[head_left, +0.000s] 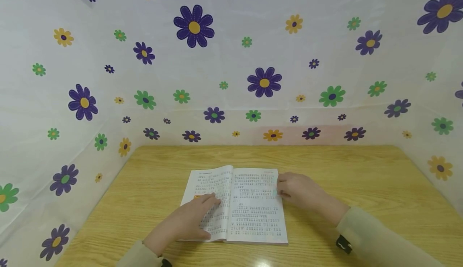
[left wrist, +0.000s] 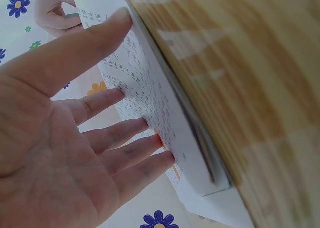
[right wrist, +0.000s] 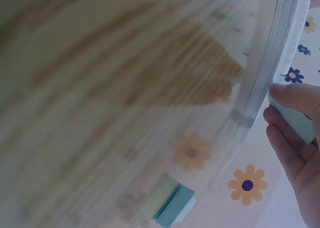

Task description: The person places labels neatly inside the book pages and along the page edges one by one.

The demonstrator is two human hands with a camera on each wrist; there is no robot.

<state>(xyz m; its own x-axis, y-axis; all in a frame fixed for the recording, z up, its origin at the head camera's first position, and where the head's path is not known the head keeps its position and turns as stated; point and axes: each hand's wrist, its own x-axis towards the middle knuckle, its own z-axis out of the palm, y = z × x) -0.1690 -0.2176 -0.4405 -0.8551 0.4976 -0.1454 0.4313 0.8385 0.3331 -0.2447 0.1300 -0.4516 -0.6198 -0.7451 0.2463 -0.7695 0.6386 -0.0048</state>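
An open book (head_left: 257, 219) of printed text lies on the wooden table. My left hand (head_left: 191, 217) rests on its left page, fingers spread; in the left wrist view the left hand's fingertips (left wrist: 145, 123) touch the print and the thumb lies near the page's lower edge. At the right page's outer edge, my right hand (head_left: 302, 190) pinches a pale teal sticky note (right wrist: 296, 120) between thumb and fingers, seen in the right wrist view. The note lies against the page edge; whether it is stuck there I cannot tell.
In the right wrist view a small teal block (right wrist: 175, 205), like a pad of notes, sits on the table beyond the book. An orange patch (head_left: 197, 197) shows on the left page. White flower-printed sheets (head_left: 231, 58) stand around the wooden table (head_left: 144, 178).
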